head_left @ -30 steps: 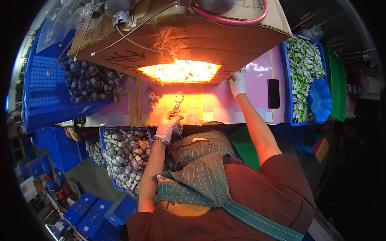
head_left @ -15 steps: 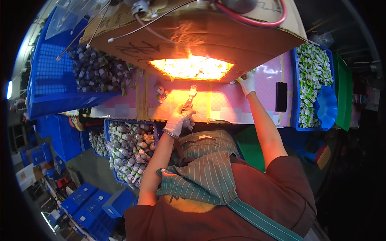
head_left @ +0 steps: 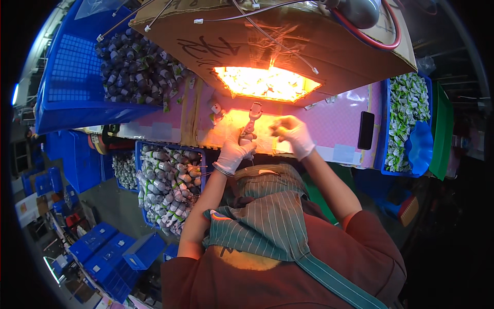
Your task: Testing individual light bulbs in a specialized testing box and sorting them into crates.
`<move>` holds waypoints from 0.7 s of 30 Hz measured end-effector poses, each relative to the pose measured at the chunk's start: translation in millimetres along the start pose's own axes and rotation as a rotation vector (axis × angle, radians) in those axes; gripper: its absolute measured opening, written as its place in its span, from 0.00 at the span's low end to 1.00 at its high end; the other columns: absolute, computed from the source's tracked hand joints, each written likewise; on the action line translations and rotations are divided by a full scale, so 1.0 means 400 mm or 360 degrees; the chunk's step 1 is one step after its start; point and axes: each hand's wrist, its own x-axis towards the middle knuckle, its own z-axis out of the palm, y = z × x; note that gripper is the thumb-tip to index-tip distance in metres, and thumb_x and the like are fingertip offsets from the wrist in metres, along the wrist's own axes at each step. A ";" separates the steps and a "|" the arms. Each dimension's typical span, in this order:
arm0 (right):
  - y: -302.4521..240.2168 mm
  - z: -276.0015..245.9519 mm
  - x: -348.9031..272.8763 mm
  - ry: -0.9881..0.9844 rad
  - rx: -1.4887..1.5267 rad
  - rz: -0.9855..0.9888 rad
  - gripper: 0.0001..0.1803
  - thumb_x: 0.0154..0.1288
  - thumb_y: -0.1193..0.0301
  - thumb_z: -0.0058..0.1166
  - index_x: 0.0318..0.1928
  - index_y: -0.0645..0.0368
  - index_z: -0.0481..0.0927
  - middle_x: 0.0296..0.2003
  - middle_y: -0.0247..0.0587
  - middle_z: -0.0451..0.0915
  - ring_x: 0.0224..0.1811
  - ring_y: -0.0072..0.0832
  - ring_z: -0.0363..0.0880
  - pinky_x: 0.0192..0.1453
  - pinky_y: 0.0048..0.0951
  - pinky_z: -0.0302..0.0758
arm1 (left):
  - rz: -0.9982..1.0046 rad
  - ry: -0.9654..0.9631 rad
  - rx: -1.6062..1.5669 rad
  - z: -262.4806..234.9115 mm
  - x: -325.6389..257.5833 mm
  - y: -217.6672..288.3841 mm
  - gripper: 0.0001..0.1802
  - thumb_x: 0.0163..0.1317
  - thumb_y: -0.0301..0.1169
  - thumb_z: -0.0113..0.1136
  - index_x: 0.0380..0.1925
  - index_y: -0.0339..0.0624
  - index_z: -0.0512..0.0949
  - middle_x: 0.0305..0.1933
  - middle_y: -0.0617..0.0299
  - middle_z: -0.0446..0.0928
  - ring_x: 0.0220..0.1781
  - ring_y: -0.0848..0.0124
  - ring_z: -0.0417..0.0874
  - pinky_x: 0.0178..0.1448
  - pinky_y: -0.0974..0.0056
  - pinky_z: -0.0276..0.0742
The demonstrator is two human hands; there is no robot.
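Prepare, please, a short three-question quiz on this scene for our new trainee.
1. True or false: the black rectangular phone lies to the right of the glowing opening in the brown cardboard box.
2. Which hand grips the slim object with a pale head?
3. What colour is the scalloped plastic bowl: A) red, B) blue, C) yellow?

Key: 1: true. 2: the white-gloved left hand. 3: B.

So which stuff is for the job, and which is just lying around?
Seems part of the job:
the small piece in the left hand
the cardboard box with the glowing opening
probably the pile of grey pieces

Seems just lying about:
the black phone on the table
perhaps the blue crates far off
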 end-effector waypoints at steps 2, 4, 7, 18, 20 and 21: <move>-0.013 0.074 -0.005 -0.0134 -0.0125 0.0097 0.12 0.56 0.71 0.61 0.39 0.61 0.76 0.36 0.39 0.80 0.34 0.23 0.78 0.33 0.20 0.72 | 0.0049 0.0048 0.0297 -0.004 -0.001 -0.005 0.24 0.52 0.21 0.61 0.51 0.36 0.70 0.37 0.59 0.78 0.30 0.75 0.79 0.32 0.69 0.77; -0.021 0.116 0.009 -0.0113 -0.0238 0.0221 0.15 0.55 0.70 0.63 0.41 0.63 0.76 0.38 0.39 0.80 0.36 0.22 0.78 0.33 0.20 0.73 | 0.0216 0.0085 0.0368 -0.004 0.004 -0.011 0.24 0.51 0.21 0.61 0.51 0.36 0.71 0.38 0.59 0.78 0.33 0.75 0.79 0.38 0.70 0.76; -0.019 0.140 0.021 -0.0080 -0.0280 0.0208 0.18 0.54 0.70 0.64 0.44 0.62 0.76 0.40 0.37 0.80 0.36 0.20 0.77 0.33 0.19 0.72 | 0.0498 0.0150 0.0465 -0.012 0.007 -0.016 0.24 0.51 0.22 0.61 0.51 0.36 0.72 0.41 0.60 0.79 0.40 0.75 0.79 0.46 0.70 0.74; 0.023 0.195 0.031 -0.0397 0.0078 0.0130 0.09 0.55 0.76 0.54 0.39 0.62 0.75 0.34 0.36 0.78 0.33 0.19 0.73 0.36 0.19 0.67 | 0.0587 0.0219 0.1193 -0.060 -0.044 0.014 0.23 0.52 0.32 0.62 0.50 0.43 0.74 0.31 0.52 0.79 0.31 0.67 0.81 0.38 0.64 0.74; 0.029 0.207 0.027 -0.0328 0.0048 0.0118 0.10 0.57 0.74 0.55 0.39 0.62 0.75 0.33 0.36 0.78 0.32 0.20 0.74 0.35 0.18 0.68 | 0.0774 0.0251 0.0909 -0.067 -0.044 -0.006 0.23 0.52 0.31 0.62 0.50 0.42 0.74 0.31 0.52 0.78 0.30 0.66 0.80 0.38 0.63 0.75; 0.030 0.210 0.023 -0.0349 0.0039 0.0132 0.10 0.57 0.74 0.55 0.39 0.62 0.75 0.33 0.36 0.78 0.32 0.20 0.74 0.35 0.18 0.68 | 0.0703 0.0268 0.0921 -0.069 -0.044 -0.020 0.23 0.52 0.31 0.62 0.50 0.42 0.74 0.31 0.52 0.78 0.30 0.66 0.80 0.38 0.63 0.75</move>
